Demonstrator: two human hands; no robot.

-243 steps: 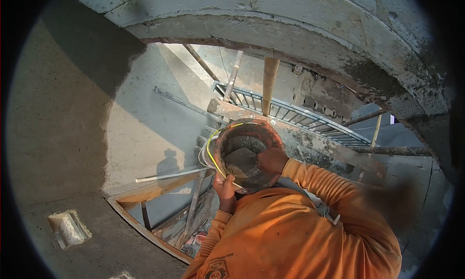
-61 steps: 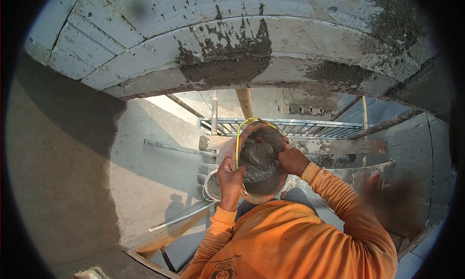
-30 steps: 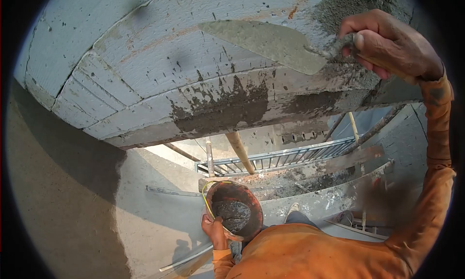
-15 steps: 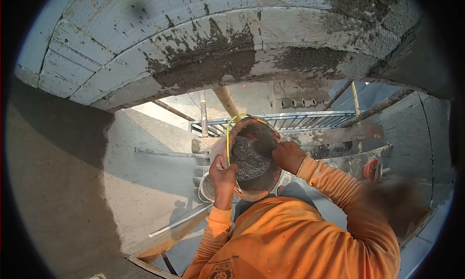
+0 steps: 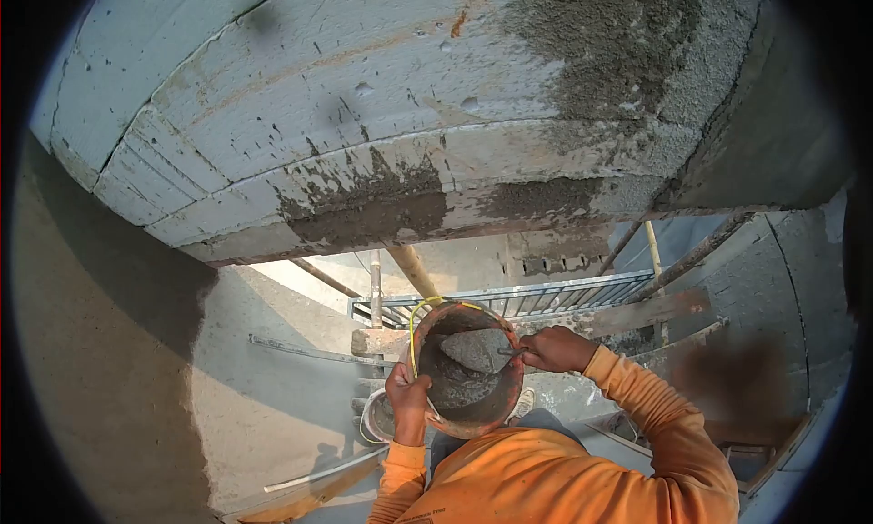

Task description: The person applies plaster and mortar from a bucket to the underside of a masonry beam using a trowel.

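Observation:
My left hand (image 5: pixel 408 398) is closed on the left rim of an orange-brown bucket (image 5: pixel 512 395), beside its yellow bail handle (image 5: pixel 413 335). Wet grey mortar (image 5: pixel 453 392) lies inside the bucket, which tilts so its mouth faces me. At the right rim, my right hand (image 5: pixel 559 349) is wrapped around the handle of a trowel (image 5: pixel 479 349). The trowel's blade sits within the bucket's mouth and carries a heap of grey mortar.
Overhead in front is a pale block wall (image 5: pixel 300 115) with dark mortar patches (image 5: pixel 373 213) along its lower edge. A smaller white bucket (image 5: pixel 375 424) stands left of the big one. Scaffold poles (image 5: pixel 411 271), planks (image 5: pixel 637 315) and a blue-grey metal grille (image 5: pixel 564 295) lie beyond.
The trowel, blurred and low in the bucket before, now shows with mortar on its blade. The view has tilted up, so more wall shows and the bucket sits lower. My left hand keeps its grip.

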